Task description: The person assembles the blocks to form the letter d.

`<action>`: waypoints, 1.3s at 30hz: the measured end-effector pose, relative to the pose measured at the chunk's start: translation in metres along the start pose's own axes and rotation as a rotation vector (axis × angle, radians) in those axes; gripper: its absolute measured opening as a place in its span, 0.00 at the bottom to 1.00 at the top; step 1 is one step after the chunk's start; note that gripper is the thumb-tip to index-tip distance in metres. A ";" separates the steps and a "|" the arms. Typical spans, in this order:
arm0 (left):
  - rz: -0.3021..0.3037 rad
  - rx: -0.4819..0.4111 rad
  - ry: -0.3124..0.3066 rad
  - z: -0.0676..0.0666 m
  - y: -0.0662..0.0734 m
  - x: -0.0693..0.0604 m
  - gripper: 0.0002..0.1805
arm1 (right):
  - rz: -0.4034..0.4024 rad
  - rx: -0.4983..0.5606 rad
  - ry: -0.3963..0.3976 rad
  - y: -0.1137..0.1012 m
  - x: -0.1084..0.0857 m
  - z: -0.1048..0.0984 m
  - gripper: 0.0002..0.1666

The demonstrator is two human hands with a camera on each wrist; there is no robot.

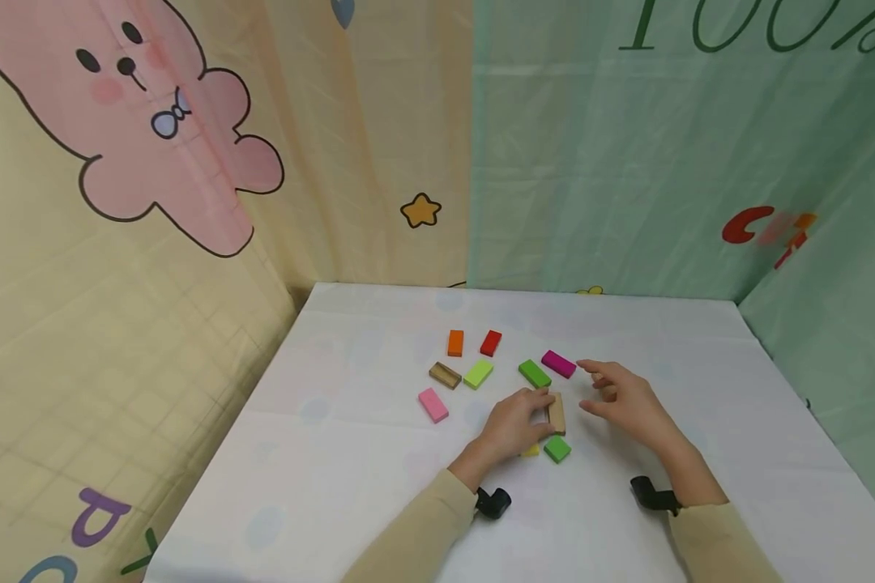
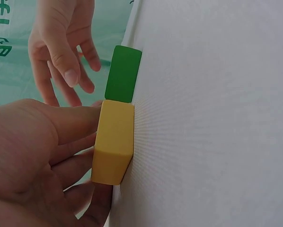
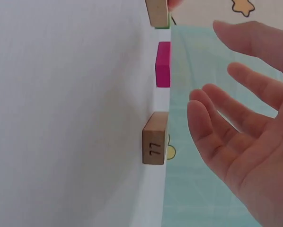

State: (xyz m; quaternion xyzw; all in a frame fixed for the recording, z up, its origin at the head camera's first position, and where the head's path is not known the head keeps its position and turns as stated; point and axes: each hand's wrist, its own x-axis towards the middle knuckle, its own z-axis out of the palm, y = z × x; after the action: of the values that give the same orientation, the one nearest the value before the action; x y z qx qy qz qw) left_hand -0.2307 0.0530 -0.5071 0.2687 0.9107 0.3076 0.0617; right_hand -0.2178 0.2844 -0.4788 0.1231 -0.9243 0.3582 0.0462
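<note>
My left hand [image 1: 510,427] pinches a plain wooden block [image 1: 557,414] lengthwise, thumb at its near end and fingers at its far end. A yellow block [image 2: 114,137] shows in front of that hand in the left wrist view, and a green block [image 1: 557,449] lies just nearer than the wooden one. My right hand [image 1: 630,402] hovers to the right with loosely bent fingers and nothing in them. Its fingertips are close to a magenta block [image 1: 558,363]. A wooden block marked 77 [image 3: 154,139] stands near it in the right wrist view; the head view does not show it.
Farther back on the white table [image 1: 299,478] lie another green block [image 1: 535,373], a lime block [image 1: 478,374], a brown wooden block [image 1: 446,375], a pink block [image 1: 433,405], an orange block [image 1: 455,342] and a red block [image 1: 491,342]. Printed curtains [image 1: 379,146] hang behind.
</note>
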 end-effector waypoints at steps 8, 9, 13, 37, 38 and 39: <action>-0.005 -0.011 0.002 0.000 0.001 0.000 0.29 | 0.084 -0.011 0.079 0.015 0.000 -0.009 0.37; -0.002 -0.010 0.002 0.000 0.001 0.000 0.29 | 0.096 -0.012 0.084 0.016 0.000 -0.009 0.37; 0.013 -0.003 0.009 0.001 0.001 0.000 0.29 | 0.135 -0.005 0.104 0.022 -0.001 -0.012 0.34; 0.017 -0.007 -0.009 -0.002 0.000 -0.003 0.29 | 0.191 -0.053 0.036 0.043 -0.001 -0.015 0.31; 0.019 -0.008 -0.008 -0.002 0.000 -0.003 0.29 | 0.193 -0.055 0.035 0.043 -0.001 -0.015 0.30; 0.020 -0.008 -0.007 -0.002 0.001 -0.003 0.29 | 0.194 -0.056 0.032 0.042 -0.001 -0.015 0.29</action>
State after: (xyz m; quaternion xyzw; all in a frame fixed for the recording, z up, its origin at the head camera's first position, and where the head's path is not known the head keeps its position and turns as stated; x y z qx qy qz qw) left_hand -0.2286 0.0506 -0.5051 0.2785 0.9066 0.3108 0.0628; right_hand -0.2278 0.3250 -0.4951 0.0261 -0.9408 0.3368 0.0296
